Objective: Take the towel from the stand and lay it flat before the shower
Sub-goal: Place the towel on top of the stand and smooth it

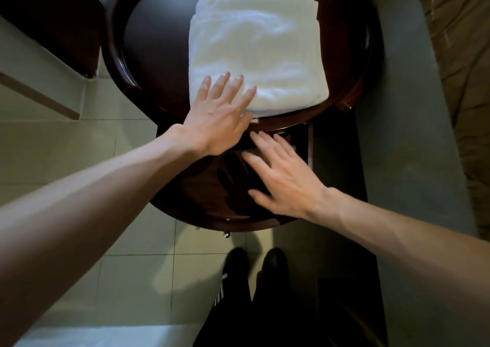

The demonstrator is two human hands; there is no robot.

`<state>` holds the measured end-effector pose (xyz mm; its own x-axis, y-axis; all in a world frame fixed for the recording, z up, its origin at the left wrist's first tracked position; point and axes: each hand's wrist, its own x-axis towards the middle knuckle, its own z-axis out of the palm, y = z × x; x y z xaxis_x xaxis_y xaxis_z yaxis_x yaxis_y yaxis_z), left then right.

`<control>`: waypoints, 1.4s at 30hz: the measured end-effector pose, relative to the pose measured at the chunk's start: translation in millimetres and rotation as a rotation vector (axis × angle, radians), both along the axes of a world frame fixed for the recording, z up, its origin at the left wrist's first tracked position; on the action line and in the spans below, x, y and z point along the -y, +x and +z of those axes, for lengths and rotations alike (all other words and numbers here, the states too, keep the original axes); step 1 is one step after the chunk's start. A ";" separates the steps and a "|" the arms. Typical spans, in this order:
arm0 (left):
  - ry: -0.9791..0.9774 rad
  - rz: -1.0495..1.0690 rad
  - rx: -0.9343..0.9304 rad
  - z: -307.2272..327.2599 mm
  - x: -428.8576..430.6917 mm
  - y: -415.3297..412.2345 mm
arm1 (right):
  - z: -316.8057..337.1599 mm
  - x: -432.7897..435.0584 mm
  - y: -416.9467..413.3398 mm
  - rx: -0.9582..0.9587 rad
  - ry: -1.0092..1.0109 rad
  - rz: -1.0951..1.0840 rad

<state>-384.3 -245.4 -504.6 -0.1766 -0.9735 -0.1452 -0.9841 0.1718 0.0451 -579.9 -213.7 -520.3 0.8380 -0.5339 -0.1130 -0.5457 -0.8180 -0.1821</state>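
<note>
A folded white towel (pixel 254 52) lies on the upper round shelf of a dark wooden stand (pixel 148 54). My left hand (pixel 220 113) rests flat with spread fingers on the towel's near left corner. My right hand (pixel 283 177) hovers open, fingers apart, over the stand's lower round shelf (pixel 212 187), just below the towel's front edge and not touching it. Neither hand holds anything.
Pale floor tiles (pixel 106 161) spread to the left and front of the stand. A grey wall (pixel 403 134) runs along the right. A dark cabinet (pixel 53 15) stands at the top left. My dark shoes (pixel 254 264) are just below the stand.
</note>
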 end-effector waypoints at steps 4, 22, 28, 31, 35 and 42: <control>0.001 0.015 0.015 -6.1 1.9 -0.7 | -14.8 -23.2 -2.7 -0.031 0.059 0.070; -0.039 0.016 0.007 -12.3 -3.4 0.7 | -46.3 -46.4 -5.9 -0.096 -0.033 0.237; -0.032 0.019 -0.005 -9.7 -1.3 0.1 | -44.2 -30.0 -3.6 -0.095 -0.112 0.184; -0.031 0.020 -0.015 -8.9 -1.9 0.1 | -43.2 -17.1 -0.3 -0.110 -0.157 0.148; -0.040 0.013 -0.025 -7.4 -0.9 1.5 | -41.9 -0.2 4.0 -0.122 -0.230 0.065; -0.039 0.022 -0.064 -6.1 0.0 1.2 | -38.1 26.0 12.5 -0.118 -0.341 -0.080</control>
<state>-383.2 -245.4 -510.7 -0.1625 -0.9820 -0.0959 -0.9830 0.1528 0.1016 -567.4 -239.7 -558.4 0.7840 -0.6206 -0.0111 -0.6111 -0.7749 0.1616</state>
